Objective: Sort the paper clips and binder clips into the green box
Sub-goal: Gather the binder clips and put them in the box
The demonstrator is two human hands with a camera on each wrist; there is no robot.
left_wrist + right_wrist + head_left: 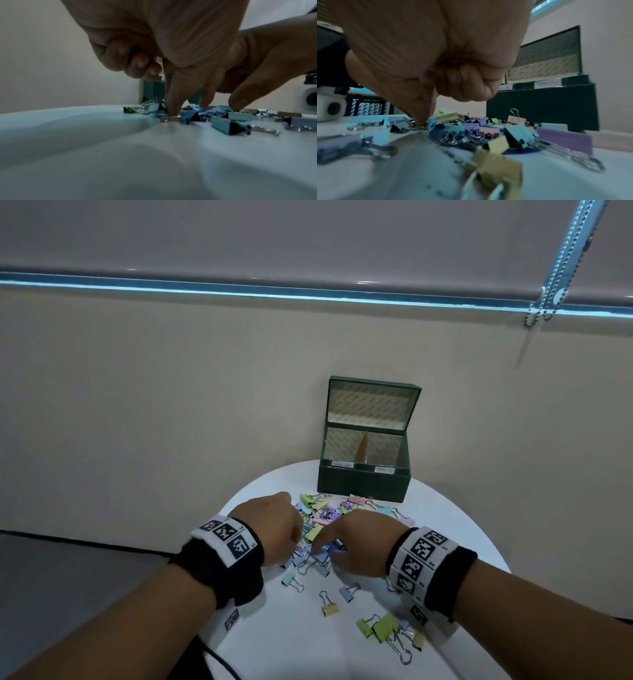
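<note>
Head-camera footage is filled at its lower half by a round white table (455, 546), on which a heap of pastel binder clips (322, 517) is spread between two hands. At the far edge of the table, against a beige wall (154, 392), the green box (363, 482) is stood with its lid raised; its inside is split by a divider into two compartments, each marked at the front rim with a small white label whose writing cannot be read. The left hand (274, 529) is lowered onto the near left of the heap; in the left wrist view its outer fingers are curled into the palm while its forefinger and thumb are pressed down on a wire loop (171, 117) lying on the table, though whether that loop belongs to a paper clip or a binder clip cannot be told. The right hand (356, 542) is held just beside it, over the middle of the heap, with its fingers curled in and its fingertips (421, 121) brought down onto a silver wire piece (419, 127) at the table surface; a firm grip cannot be confirmed. Nearer the body, several clips are scattered apart from the heap, among them a large yellow-green binder clip (385, 626). Black wristbands with printed square markers (224, 537) are worn on both wrists.
</note>
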